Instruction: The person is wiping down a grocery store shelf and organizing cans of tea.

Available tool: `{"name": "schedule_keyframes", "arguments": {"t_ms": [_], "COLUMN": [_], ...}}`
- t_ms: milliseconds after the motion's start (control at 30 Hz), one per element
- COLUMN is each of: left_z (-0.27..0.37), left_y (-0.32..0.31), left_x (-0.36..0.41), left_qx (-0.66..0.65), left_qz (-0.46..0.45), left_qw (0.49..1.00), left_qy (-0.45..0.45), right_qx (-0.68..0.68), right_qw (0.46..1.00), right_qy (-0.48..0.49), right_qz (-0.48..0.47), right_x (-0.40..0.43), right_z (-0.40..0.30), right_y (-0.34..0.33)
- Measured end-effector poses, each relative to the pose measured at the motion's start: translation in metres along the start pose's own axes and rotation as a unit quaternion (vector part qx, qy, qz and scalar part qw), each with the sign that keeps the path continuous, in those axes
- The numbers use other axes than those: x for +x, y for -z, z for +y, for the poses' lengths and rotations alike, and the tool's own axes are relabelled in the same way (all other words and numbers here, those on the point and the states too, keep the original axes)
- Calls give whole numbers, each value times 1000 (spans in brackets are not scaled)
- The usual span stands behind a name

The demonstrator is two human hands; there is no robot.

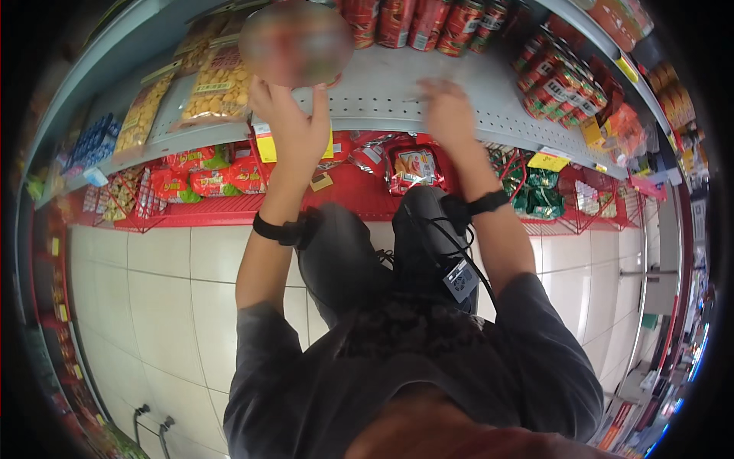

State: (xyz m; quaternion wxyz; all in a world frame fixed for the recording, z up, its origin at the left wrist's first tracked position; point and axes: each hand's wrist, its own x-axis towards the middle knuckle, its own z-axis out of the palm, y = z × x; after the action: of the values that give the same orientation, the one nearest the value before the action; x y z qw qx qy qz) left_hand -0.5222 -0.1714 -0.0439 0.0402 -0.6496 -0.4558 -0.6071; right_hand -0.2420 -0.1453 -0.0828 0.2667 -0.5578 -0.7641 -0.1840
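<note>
My left hand (295, 123) reaches up to the shelf's front edge, its thumb and fingers around a red item (334, 80). Most of that item lies under a blurred patch, so its kind is unclear. My right hand (452, 112) is smeared by motion above the grey perforated metal shelf (378, 83); whether it holds anything is unclear. Behind the hands, several red drink cans (395, 23) stand upright in a row. Left of my left hand lie clear bags of round yellow snacks (221, 80).
Shrink-wrapped packs of cans (559, 86) sit at the shelf's right. Below, red wire baskets (195, 217) hold red packets (413, 166) and green packets (539, 192). Yellow price tags (547, 162) hang along the edge. A cabled device (460, 281) rests by my right leg.
</note>
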Motion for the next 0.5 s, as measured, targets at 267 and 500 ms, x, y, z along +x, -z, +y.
{"name": "schedule_keyframes", "arguments": {"t_ms": [267,500], "left_z": [-7,2], "left_y": [-24,-30], "left_x": [46,76], "left_qx": [24,23], "left_qz": [9,-26], "left_qw": [992,978], "left_qy": [-126,-206], "right_qx": [86,24], "right_qw": [980,997], "right_qy": [-168,-67], "right_qz": [-58,27], "right_x": [-35,-10], "right_z": [41,-34], "right_y": [42,12]}}
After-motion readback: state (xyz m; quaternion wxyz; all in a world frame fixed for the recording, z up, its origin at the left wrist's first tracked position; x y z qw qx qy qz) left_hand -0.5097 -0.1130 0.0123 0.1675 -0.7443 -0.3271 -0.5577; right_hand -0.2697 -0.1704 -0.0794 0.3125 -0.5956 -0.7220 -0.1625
